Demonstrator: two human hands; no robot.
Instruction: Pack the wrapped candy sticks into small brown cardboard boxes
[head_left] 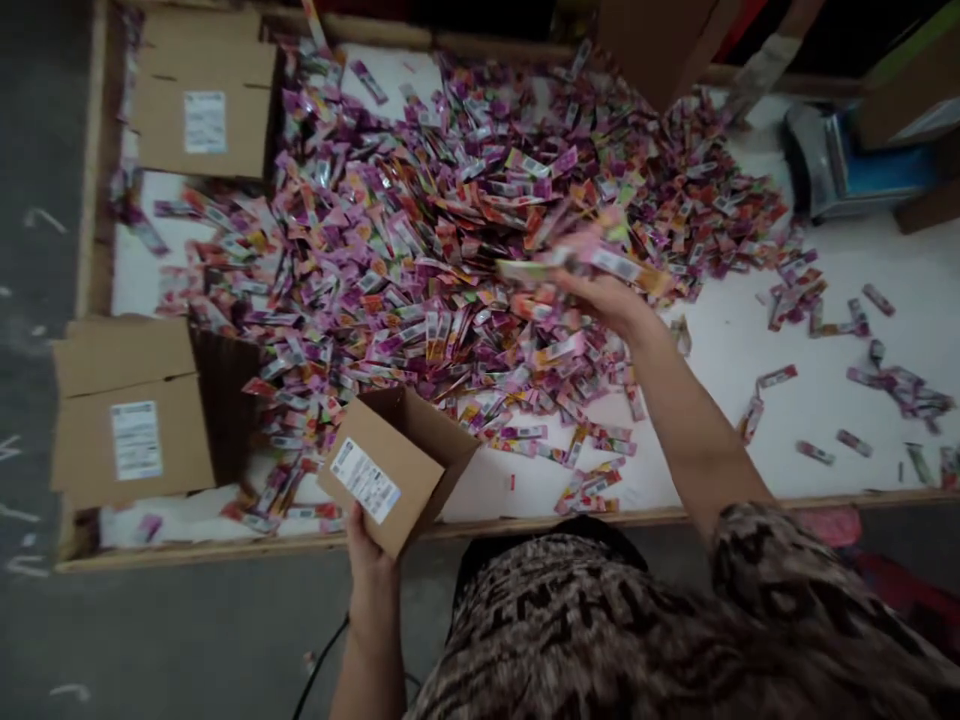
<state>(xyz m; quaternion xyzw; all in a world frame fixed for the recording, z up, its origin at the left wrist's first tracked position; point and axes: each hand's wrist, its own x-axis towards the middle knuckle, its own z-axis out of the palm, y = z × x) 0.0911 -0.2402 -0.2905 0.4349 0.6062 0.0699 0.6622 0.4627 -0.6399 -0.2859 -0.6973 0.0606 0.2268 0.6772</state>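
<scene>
My left hand [369, 545] grips the lower corner of a small open cardboard box [416, 478], tilted over the table's front edge, with a white label on its side. Over the heap of small stick packets [420, 260], my right hand [596, 285] is closed around several packets [619, 262], blurred by motion. The packets are pink, purple and orange with white barcode patches. The box's opening faces the heap; its inside is dark, so I cannot tell what it contains.
Two larger labelled cardboard boxes, one at the near left [135, 430] and one at the far left [199, 95], stand on the wood-edged white table [739, 330]. A blue-topped device [874, 170] sits at the far right. Another person's arm [772, 65] reaches in at the back.
</scene>
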